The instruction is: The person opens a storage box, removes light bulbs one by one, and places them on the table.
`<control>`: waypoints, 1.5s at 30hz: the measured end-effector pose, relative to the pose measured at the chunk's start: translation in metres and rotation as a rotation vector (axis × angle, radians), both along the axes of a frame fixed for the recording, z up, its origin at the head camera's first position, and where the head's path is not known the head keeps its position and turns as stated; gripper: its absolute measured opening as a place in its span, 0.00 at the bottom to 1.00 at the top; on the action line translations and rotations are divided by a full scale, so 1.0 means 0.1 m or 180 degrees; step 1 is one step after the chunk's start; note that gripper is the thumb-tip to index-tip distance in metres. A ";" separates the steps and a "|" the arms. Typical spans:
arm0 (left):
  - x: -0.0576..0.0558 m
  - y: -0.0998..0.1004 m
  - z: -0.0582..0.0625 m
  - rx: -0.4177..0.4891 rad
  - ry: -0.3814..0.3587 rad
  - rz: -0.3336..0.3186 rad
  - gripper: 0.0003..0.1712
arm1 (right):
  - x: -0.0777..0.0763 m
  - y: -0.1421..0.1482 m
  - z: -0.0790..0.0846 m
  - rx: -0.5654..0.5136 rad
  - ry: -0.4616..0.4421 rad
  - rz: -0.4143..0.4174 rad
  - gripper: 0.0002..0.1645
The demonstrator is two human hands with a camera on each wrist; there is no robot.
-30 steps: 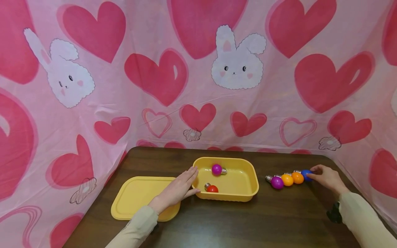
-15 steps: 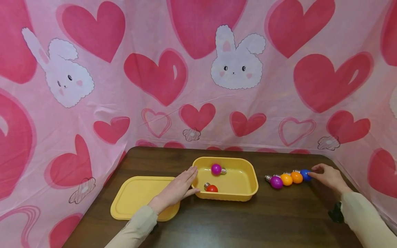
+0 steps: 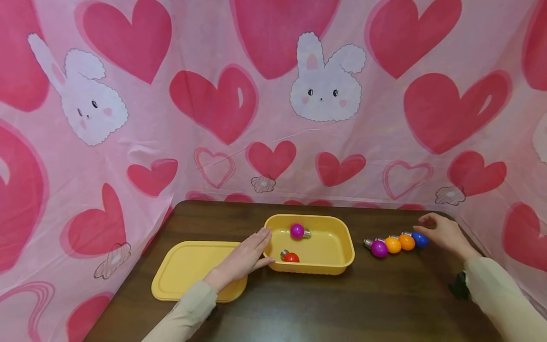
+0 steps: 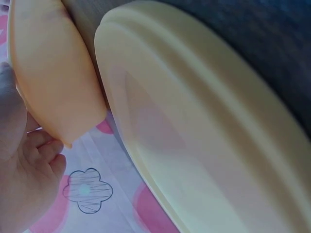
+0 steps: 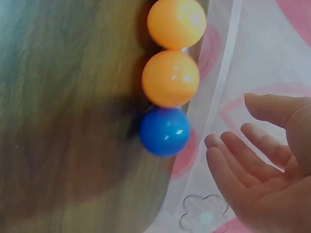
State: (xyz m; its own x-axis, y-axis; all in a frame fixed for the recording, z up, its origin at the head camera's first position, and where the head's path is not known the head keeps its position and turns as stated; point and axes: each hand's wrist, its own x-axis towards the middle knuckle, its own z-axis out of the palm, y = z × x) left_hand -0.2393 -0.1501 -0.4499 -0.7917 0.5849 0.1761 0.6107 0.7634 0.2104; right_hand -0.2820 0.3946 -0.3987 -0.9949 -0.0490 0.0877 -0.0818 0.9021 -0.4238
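In the head view, my left hand [image 3: 242, 256] rests with extended fingers against the left end of a yellow plastic box [image 3: 311, 269]. A purple light bulb [image 3: 297, 231] and a red light bulb [image 3: 291, 257] lie inside the box. To its right, a purple bulb [image 3: 379, 249], an orange bulb [image 3: 393, 245], another orange bulb [image 3: 407, 242] and a blue bulb [image 3: 420, 239] form a slanting row, screw bases pointing back-left. My right hand [image 3: 444, 233] hovers just beside the blue bulb. The right wrist view shows its fingers loosely bent, holding nothing, apart from the blue bulb [image 5: 164, 132].
A flat yellow lid [image 3: 192, 268] lies left of the box, partly under my left forearm. All this is on a dark wooden table [image 3: 333, 308]. A pink cloth with hearts and rabbits [image 3: 265, 109] hangs behind and beside the table.
Earlier the right fingers touched the blue bulb; now they have come off it and lifted slightly. The bulb stays at the row's end. My left hand keeps its place on the box.
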 end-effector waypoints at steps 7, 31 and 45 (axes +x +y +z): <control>0.01 0.00 -0.01 -0.0006 0.0016 -0.0011 0.45 | -0.03 -0.21 0.04 0.0033 0.0115 0.0178 0.30; -0.01 0.00 -0.03 -0.0066 0.0025 0.0035 0.46 | -0.01 -1.31 0.16 -0.0364 0.0229 0.1141 0.19; -0.02 -0.01 -0.02 -0.0027 0.0040 -0.0003 0.46 | 0.09 -1.86 0.09 -0.0538 0.0046 0.1605 0.18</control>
State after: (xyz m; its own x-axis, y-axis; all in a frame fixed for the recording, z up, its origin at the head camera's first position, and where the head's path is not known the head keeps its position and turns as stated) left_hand -0.2415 -0.1508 -0.4522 -0.7890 0.5871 0.1810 0.6139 0.7646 0.1961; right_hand -0.2731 0.2088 -0.3901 -0.8501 -0.5051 0.1493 -0.4947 0.6684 -0.5554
